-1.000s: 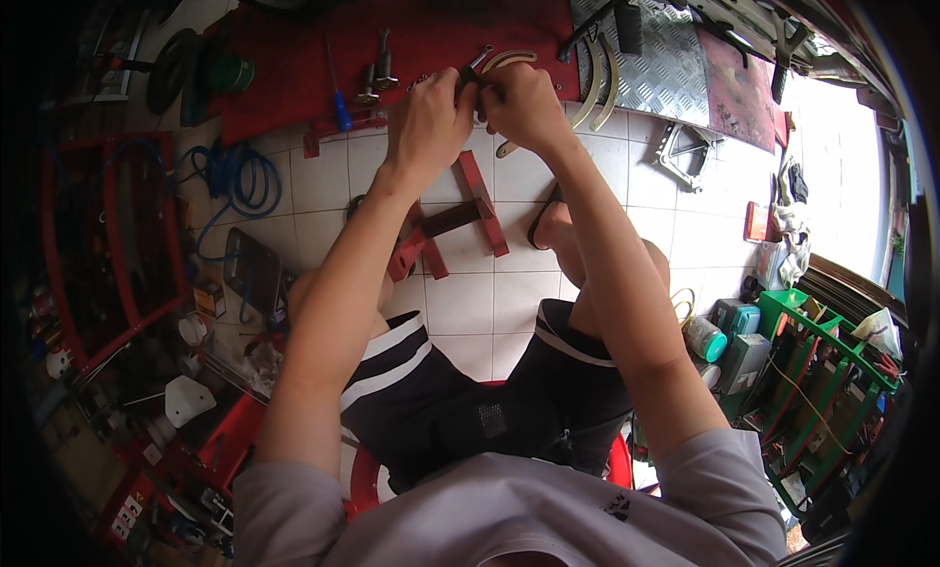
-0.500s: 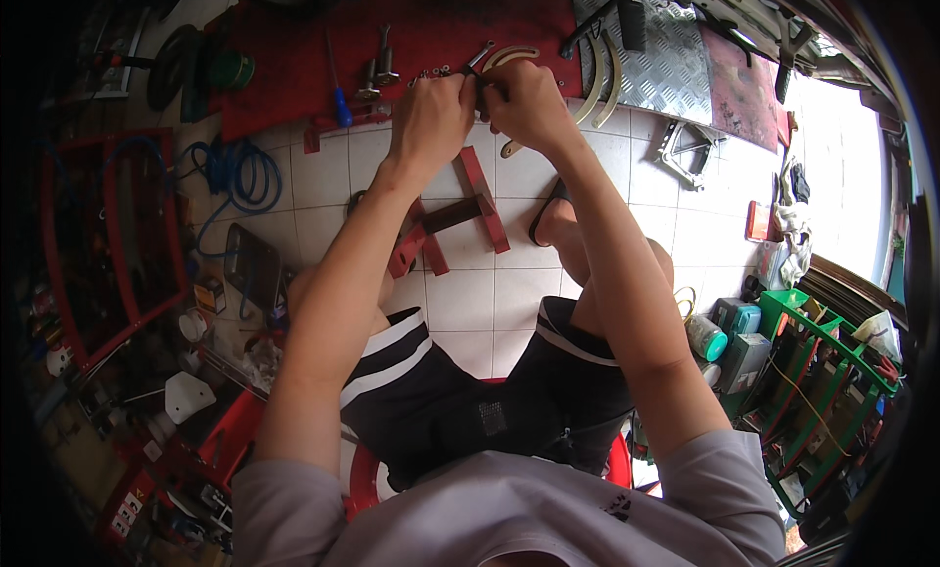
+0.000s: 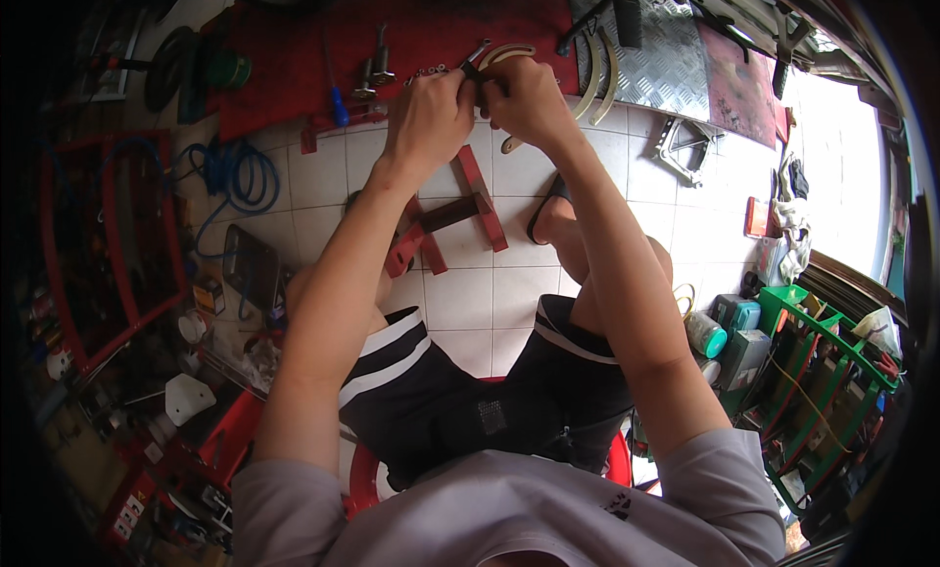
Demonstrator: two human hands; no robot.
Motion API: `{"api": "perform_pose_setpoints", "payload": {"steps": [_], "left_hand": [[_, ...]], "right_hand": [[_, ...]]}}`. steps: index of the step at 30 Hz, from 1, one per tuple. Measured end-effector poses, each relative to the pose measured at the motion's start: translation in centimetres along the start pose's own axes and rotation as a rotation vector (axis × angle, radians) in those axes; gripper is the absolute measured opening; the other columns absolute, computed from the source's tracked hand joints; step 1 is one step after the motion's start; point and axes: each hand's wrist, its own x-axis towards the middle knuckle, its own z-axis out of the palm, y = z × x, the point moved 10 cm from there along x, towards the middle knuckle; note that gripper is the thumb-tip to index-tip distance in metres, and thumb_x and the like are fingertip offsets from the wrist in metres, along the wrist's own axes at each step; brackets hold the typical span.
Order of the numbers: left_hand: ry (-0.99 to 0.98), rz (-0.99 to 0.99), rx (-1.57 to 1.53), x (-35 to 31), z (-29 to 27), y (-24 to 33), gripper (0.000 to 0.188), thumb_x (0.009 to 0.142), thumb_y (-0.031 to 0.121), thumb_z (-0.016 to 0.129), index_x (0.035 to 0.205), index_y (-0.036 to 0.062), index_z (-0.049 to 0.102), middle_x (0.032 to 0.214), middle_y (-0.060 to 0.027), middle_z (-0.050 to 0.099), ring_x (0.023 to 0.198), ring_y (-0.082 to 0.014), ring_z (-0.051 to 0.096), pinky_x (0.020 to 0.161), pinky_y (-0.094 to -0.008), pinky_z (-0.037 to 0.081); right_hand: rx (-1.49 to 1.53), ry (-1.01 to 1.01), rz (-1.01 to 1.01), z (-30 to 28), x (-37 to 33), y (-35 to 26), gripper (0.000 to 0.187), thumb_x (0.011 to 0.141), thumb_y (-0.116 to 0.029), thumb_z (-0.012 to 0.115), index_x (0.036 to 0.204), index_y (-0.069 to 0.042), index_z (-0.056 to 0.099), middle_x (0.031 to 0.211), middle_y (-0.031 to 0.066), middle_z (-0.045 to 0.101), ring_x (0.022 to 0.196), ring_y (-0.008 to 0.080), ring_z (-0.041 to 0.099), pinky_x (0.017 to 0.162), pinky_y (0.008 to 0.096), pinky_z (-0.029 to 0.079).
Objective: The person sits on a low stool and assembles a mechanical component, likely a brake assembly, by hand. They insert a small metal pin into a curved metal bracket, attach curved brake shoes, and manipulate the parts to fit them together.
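Note:
Both my hands meet over the near edge of a red-topped bench (image 3: 279, 87). My left hand (image 3: 427, 121) is closed, its fingertips at a small dark piece (image 3: 471, 71). Close against its right side, my right hand (image 3: 529, 99) is curled shut at the same piece. Fingers hide most of that piece, so its kind cannot be made out. Just beyond the hands lie a small wrench (image 3: 478, 50) and a curved tan strip (image 3: 509, 51). Several small nuts or rings (image 3: 431, 70) lie by my left knuckles. More curved strips (image 3: 609, 77) extend right of my right hand.
A blue-handled screwdriver (image 3: 339, 107) and metal valve-like parts (image 3: 380, 68) lie left on the bench. Below stands a red metal frame (image 3: 480, 200) between my feet. Blue hose (image 3: 240, 175) coils at left; a green rack (image 3: 822, 371) stands right. Diamond-plate metal (image 3: 666, 63) covers the bench's right part.
Both hands stay together at the small dark piece, with only a slight shift of the fingers and the left wrist. The whole view has drifted slightly.

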Motion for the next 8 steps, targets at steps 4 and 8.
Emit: {"api": "perform_pose_setpoints", "payload": {"steps": [4,8], "left_hand": [[-0.09,-0.089,0.006,0.1,0.5,-0.4,0.02,0.089,0.017,0.053,0.083,0.0001,0.062,0.079,-0.0206,0.065,0.075,-0.0388,0.064,0.066,-0.047,0.051],[-0.089,-0.034,0.006,0.3,1.0,-0.7,0.026,0.09,0.026,0.057,0.098,0.0013,0.063,0.085,-0.0219,0.067,0.084,-0.0408,0.065,0.075,-0.0473,0.051]], "right_hand": [[-0.077,-0.022,0.01,0.1,-0.1,0.2,0.016,0.074,-0.005,0.056,0.08,0.004,0.068,0.066,0.0248,0.062,0.066,0.0391,0.065,0.065,0.0424,0.053],[-0.037,-0.04,0.042,-0.1,0.0,0.2,0.018,0.074,-0.006,0.057,0.084,0.001,0.07,0.069,0.0262,0.062,0.072,0.0395,0.066,0.068,0.0424,0.054]]}}
